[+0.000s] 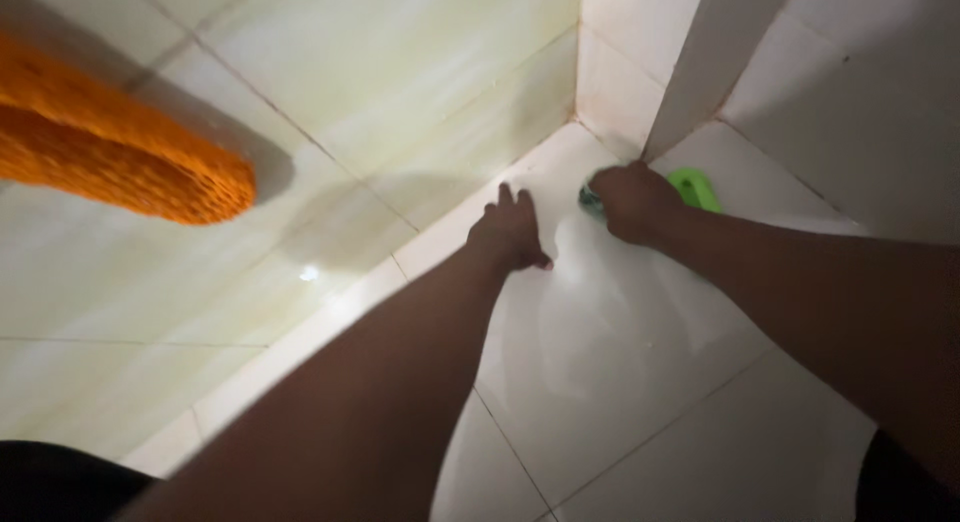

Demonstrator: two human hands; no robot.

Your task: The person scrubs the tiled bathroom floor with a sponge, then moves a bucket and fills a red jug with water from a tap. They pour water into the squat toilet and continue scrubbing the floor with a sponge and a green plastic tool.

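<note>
The right hand [632,202] is closed around a green scrubbing brush [694,188], pressed to the floor tile [620,352] in the corner where the wall tiles [400,72] meet a pale upright panel [700,62]. The left hand [512,232] holds nothing and lies flat, fingers spread, on the wet-looking tile just beside it, bracing. Recommended practice: keep the bristles flat, work firmly along the grout line into the corner, and keep the bracing palm steady on the slick surface; an orange woven object [120,152] sits well apart at left.
</note>
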